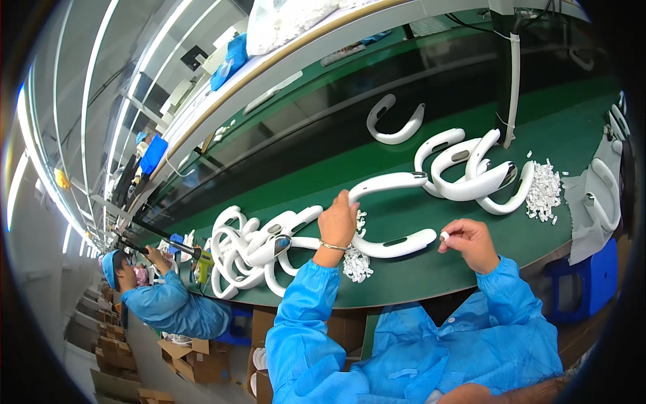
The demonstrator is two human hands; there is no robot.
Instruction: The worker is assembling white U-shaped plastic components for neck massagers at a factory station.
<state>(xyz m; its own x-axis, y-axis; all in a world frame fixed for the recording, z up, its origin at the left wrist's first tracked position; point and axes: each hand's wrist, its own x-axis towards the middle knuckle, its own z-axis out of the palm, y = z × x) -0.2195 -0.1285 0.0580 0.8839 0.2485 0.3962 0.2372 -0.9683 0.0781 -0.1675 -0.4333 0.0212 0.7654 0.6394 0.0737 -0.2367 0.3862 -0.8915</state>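
My left hand (336,222) is closed around the bend of a white U-shaped neckband shell (397,246), whose two arms point right. Dark oval insets show on the shell. Between the thumb and fingers of my right hand (473,245) is a small white plastic piece (444,236), just off the tip of the shell's nearer arm. Beneath and beside my left hand lies a heap of small white pieces (356,266), partly hidden by the shell and the hand.
Tangled white neckband shells (245,252) lie to the left, and several more (464,182) to the right. Beyond those is another heap of white pieces (542,192). One shell (398,137) rests farther back. A post (508,87) rises from the green table (316,286). A co-worker (168,306) sits at left.
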